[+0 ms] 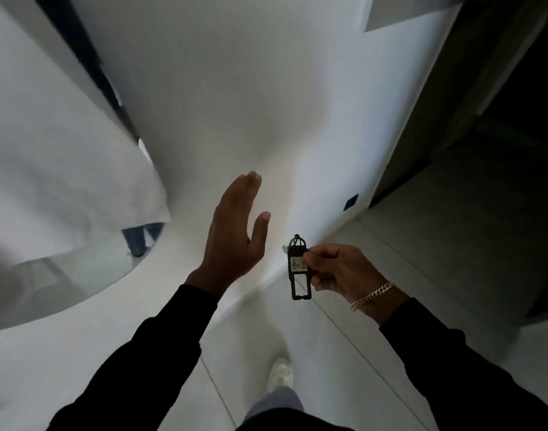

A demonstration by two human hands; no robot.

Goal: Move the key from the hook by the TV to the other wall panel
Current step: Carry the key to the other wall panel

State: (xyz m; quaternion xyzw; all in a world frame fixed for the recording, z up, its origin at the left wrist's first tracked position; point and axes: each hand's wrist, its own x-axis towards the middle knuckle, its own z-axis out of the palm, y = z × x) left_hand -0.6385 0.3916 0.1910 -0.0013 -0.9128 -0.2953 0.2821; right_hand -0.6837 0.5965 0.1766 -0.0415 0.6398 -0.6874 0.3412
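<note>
White wall point(266, 88) fills the centre of the view, plain and unbroken apart from a small dark square plate point(351, 202) low on its right side. Wall's right edge meets a dark doorway point(484, 150); pale tiled floor point(406, 244) runs open in front of it and back toward the person. At left a curved mirror point(64, 181) sits on the wall, its rim sweeping down and round to the lower left.

Left hand point(235, 241): flat and fully open, fingers together, thumb spread, raised near the wall, holding nothing; contact with the wall cannot be told.

Right hand point(341, 269): closed in a pinch on a black key tag point(299, 269), which hangs upright in the air just right of the left hand, apart from it. Metal glints behind the tag's top ring; key itself mostly hidden. Chain bracelet point(372, 295) on the right wrist.

One pale shoe point(280, 374) on the floor below, stepping forward
</note>
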